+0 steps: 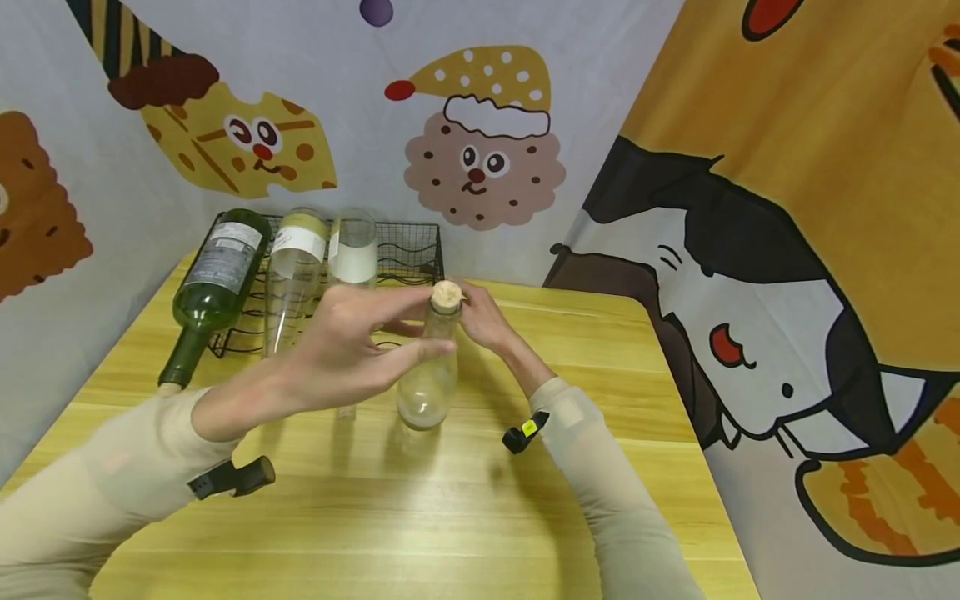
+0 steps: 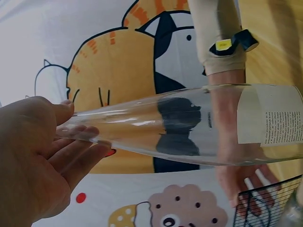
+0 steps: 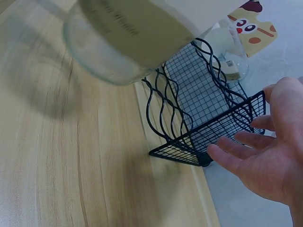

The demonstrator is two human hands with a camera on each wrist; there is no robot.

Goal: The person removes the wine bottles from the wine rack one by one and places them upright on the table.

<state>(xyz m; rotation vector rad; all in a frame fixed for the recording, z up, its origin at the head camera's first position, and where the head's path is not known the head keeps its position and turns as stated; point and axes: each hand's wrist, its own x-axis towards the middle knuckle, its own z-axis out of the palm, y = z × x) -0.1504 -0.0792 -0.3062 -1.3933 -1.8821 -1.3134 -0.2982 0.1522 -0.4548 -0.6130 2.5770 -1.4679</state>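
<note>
My left hand (image 1: 352,346) grips a clear glass bottle (image 1: 427,392) by its neck, thumb on one side and fingers on the other. A cork (image 1: 447,296) sits in the bottle's mouth. The left wrist view shows the tapering neck between the fingers and a pale printed label (image 2: 279,116) on the body. My right hand (image 3: 270,146) is at the end panel of a black wire bottle rack (image 3: 208,135), its fingers extended along the mesh. In the head view the bottle and left hand partly hide this hand.
On the rack lie a green bottle (image 1: 217,275) and two clear bottles, one with a yellowish base (image 1: 303,221), the other with a white label (image 1: 352,262). Their necks point toward the front. Behind the wooden table (image 1: 480,517) hangs a cartoon-printed cloth (image 1: 337,50).
</note>
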